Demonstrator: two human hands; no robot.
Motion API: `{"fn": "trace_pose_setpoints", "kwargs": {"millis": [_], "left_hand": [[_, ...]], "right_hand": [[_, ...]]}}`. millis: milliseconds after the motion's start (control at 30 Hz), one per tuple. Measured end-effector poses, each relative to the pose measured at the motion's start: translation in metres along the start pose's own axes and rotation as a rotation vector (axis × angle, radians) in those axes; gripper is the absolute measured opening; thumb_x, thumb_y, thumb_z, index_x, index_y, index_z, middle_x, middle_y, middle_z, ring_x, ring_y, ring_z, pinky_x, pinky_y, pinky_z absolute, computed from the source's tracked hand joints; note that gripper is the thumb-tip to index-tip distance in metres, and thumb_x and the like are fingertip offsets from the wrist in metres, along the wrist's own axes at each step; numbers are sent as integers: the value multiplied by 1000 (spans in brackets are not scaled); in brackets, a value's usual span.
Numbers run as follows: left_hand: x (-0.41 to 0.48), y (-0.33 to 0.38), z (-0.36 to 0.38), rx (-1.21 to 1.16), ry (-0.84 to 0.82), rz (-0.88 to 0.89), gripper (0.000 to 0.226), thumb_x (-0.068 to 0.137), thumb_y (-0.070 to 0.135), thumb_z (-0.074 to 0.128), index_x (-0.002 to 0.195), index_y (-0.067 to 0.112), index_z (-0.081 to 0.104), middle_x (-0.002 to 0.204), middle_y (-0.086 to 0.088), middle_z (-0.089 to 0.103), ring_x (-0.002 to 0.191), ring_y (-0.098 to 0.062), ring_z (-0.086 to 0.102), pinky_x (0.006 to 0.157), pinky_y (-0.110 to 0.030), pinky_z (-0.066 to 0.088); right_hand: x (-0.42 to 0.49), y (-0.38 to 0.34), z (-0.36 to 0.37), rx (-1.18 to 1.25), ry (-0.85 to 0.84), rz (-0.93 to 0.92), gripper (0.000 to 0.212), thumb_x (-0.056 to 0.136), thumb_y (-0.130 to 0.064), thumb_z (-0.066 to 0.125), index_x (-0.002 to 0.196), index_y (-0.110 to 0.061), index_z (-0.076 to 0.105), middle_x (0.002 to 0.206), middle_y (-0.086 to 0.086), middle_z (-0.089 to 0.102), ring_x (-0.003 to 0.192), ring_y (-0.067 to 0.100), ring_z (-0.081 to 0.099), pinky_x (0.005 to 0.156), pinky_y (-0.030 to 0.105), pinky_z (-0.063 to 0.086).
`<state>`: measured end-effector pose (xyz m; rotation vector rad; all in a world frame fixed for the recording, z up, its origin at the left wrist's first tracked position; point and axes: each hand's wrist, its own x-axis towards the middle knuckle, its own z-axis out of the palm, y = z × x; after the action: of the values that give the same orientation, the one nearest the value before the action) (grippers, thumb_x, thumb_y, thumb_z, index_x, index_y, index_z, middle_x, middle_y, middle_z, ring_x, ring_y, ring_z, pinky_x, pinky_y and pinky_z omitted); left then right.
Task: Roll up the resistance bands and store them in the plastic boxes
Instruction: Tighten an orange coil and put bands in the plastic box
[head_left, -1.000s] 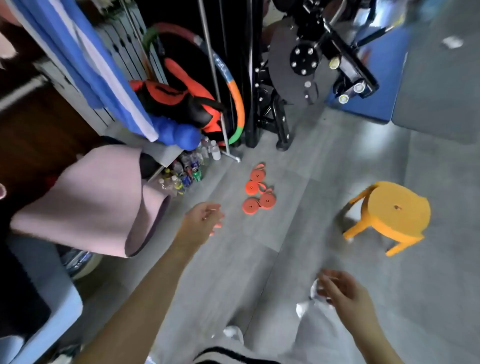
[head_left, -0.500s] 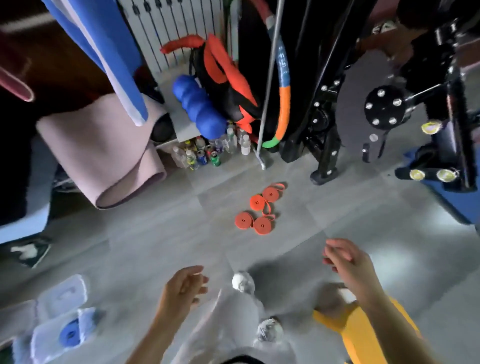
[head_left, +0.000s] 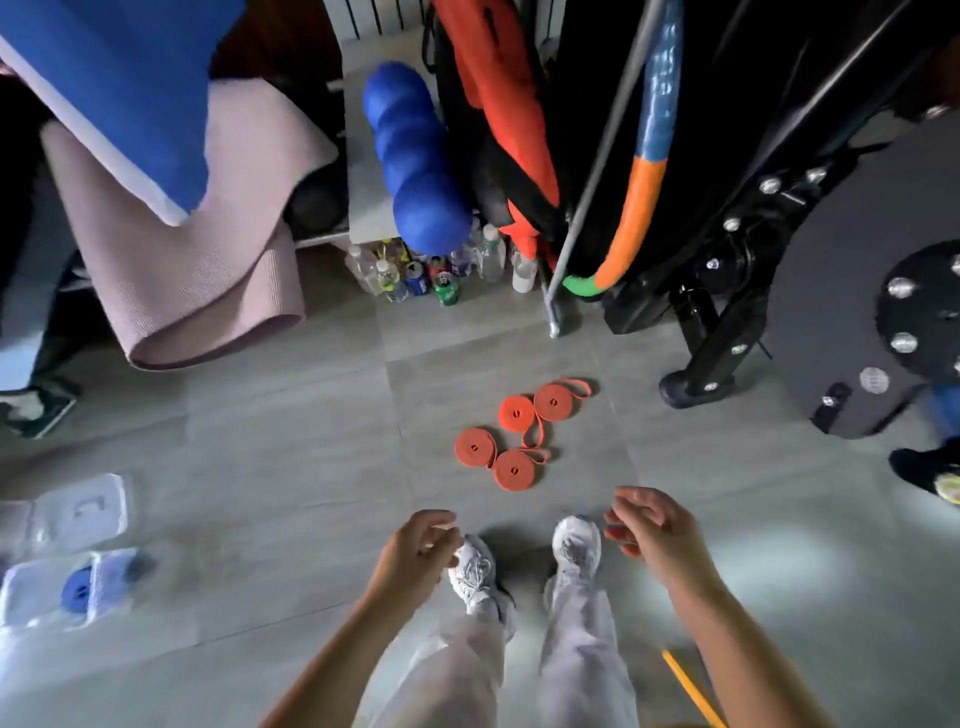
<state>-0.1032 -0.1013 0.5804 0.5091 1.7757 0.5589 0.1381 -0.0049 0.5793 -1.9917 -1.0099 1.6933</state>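
Ahead, four rolled orange bands (head_left: 517, 414) lie clustered; left hand (head_left: 415, 551), right hand (head_left: 652, 532): fingers loosely curled, empty.

Open floor (head_left: 291, 441) rings the rolled orange bands (head_left: 514, 415); bottles (head_left: 415, 278), a pink mat (head_left: 208, 291) and a black machine foot (head_left: 696, 387) crowd its far edge, plastic boxes (head_left: 78, 514) its left.

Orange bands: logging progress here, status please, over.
Left hand and right hand both empty, loosely curled above the shoes. Four orange bands rolled, lying on the floor, unboxed. Plastic boxes far left, one holding a blue roll.
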Motion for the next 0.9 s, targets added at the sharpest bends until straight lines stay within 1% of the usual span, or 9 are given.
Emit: {"fn": "trace_pose_setpoints", "kwargs": {"millis": [167,267,333,400,500,567,700,800,900], "left_hand": [[86,-24,54,32,67,-144,19,89,18,58,107,16,59,88,-5,69,73,-22,66,60,-26,45],[152,-56,84,71,88,-181,27,85,27,60,110,17,59,92,-4,70,83,-25,67,74,-34,53],[199,-84,104,114,83,-214,26,89,27,57,113,18,57,96,-4,69,88,-23,66,71,-29,48],[244,-115,124,188,75,-246,25,89,29,54,113,22,55,95,-1,67,85,-20,64,63,-24,40],[312,-167,156,194,65,-304,31,88,25,54,118,15,56,101,-6,68,92,-24,64,66,-23,41],[356,-198,177,129,72,-373,33,86,22,54,117,14,57,97,-9,68,84,-26,65,62,-23,42],[441,-258,219,161,68,-400,28,80,28,52,94,5,62,99,-16,70,92,-32,66,64,-31,48],[491,-296,242,185,155,-460,28,78,27,50,93,5,55,106,-16,67,97,-34,64,75,-32,51],[512,-303,256,72,320,-451,25,85,24,49,103,9,43,118,-15,56,104,-37,58,85,-37,44]], "right_hand": [[119,24,16,-266,-104,73,4,87,-10,62,85,-13,62,80,11,67,60,18,63,46,16,45],[198,66,40,-523,-186,33,10,83,-18,66,91,-12,66,86,9,71,69,23,67,65,29,51],[248,94,57,-776,-284,-18,20,82,-23,67,100,-14,66,97,5,70,90,24,66,76,27,45],[297,113,74,-956,-406,-47,25,81,-26,68,103,-14,67,104,4,70,99,22,63,76,24,42],[367,138,97,-1058,-482,-120,25,78,-27,71,99,-15,69,101,4,71,96,20,64,77,24,44],[408,156,112,-1114,-522,-209,21,77,-24,70,95,-13,71,94,5,71,91,20,65,77,26,47],[481,206,146,-1344,-687,-333,15,74,-26,66,76,-12,69,68,5,63,68,18,56,62,29,44],[518,251,167,-1446,-697,-420,23,75,-31,64,87,-12,66,90,9,66,86,24,60,66,30,41],[525,285,184,-1390,-656,-485,54,81,-29,64,130,-10,48,132,9,50,121,27,49,93,31,40]]}}
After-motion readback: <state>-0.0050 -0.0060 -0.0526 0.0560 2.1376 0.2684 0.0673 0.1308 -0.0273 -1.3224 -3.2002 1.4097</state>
